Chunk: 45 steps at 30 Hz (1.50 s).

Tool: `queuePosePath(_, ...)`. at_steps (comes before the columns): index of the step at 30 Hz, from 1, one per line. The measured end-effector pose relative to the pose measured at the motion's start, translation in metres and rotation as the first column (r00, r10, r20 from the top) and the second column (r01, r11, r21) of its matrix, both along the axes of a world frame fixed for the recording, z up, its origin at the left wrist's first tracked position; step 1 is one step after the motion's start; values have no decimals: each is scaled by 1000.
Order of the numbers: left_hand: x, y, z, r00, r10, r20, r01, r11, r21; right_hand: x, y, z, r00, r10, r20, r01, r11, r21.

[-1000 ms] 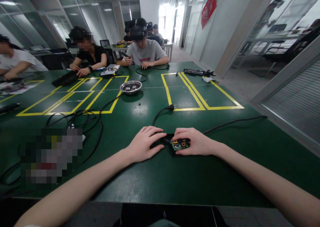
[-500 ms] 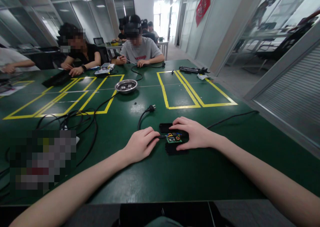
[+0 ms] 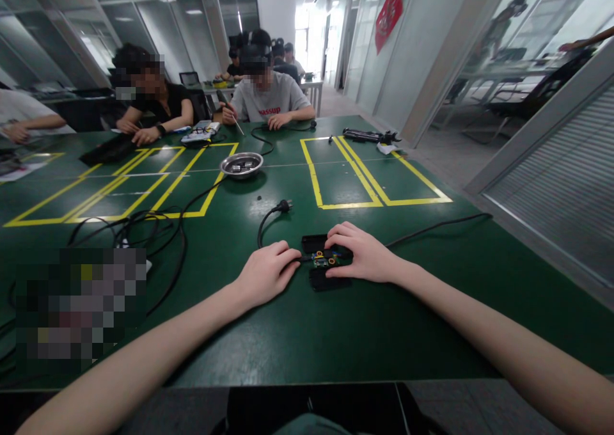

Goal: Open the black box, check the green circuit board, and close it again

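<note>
A small green circuit board (image 3: 320, 262) with copper-wound rings and coloured wires lies between two black plastic casing halves, the far half (image 3: 313, 244) and the near half (image 3: 330, 281). My left hand (image 3: 268, 272) is closed in a pinch on a black power cable (image 3: 304, 258) at the board's left end. From the right, my right hand (image 3: 362, 253) curls around the board, thumb on its near side and fingers on its far side. The palm hides the board's right end. Beyond my left hand rests a two-pin plug (image 3: 284, 206) on a bent cable.
A metal bowl (image 3: 241, 166) holding small metal parts stands farther back. Coiled black cables (image 3: 139, 227) and a blurred-out object (image 3: 81, 304) lie at left. Another cable (image 3: 439, 228) runs off right. Across the green table (image 3: 336, 345), a co-worker (image 3: 268, 93) holds a screwdriver-like tool.
Both my hands and the board have shifted slightly left, with the board sitting lower between the casing halves. The co-worker opposite has tilted the tool more upright.
</note>
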<state>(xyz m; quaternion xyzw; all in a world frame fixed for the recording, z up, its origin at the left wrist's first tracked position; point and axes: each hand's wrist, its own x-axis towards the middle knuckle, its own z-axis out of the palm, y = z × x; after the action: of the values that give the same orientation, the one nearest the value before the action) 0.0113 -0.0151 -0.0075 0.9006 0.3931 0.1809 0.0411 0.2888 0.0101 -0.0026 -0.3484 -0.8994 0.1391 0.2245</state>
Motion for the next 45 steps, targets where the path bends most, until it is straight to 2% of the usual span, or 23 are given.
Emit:
queuePosePath(5,-1,2,1,1000,18,-2,-18,1000,-10,3,-1,1,999,-33,-4,33,999,24)
queuePosePath(10,-2,3,1,999,0,52,-1,1000,24,13,1,9,989,-146,-13,146,989,-11)
queuePosePath(14,-4,3,4,987,-24,158,12,997,77,26,8,18,999,-37,17,39,983,-181)
queuePosePath(18,-6,1,7,967,-111,228,94,992,84,34,6,27,995,-23,-94,-15,923,-384)
queuePosePath(22,-7,-2,9,944,-262,199,263,965,21,37,0,35,991,-34,-126,-41,834,-550)
queuePosePath(24,-7,-2,10,938,-302,167,311,950,-28,37,-1,35,993,-25,-118,-51,798,-601)
queuePosePath(28,-7,-2,9,952,-278,125,286,957,-55,35,1,28,995,-18,-95,-45,781,-623)
queuePosePath(32,-5,-3,8,964,-246,103,252,966,-48,33,1,23,998,-16,-67,-34,735,-677)
queuePosePath(34,-4,-4,8,965,-240,105,245,969,-37,32,1,24,998,3,-67,-46,757,-652)
queuePosePath(38,-2,-8,9,974,-202,104,206,978,-32,28,-1,27,998,52,-42,-67,847,-527)
queuePosePath(40,-1,-10,9,981,-173,83,177,984,-39,27,-1,28,997,69,-27,-73,852,-519)
queuePosePath(45,0,-11,9,989,-139,48,141,989,-43,29,-1,28,998,69,1,-57,822,-566)
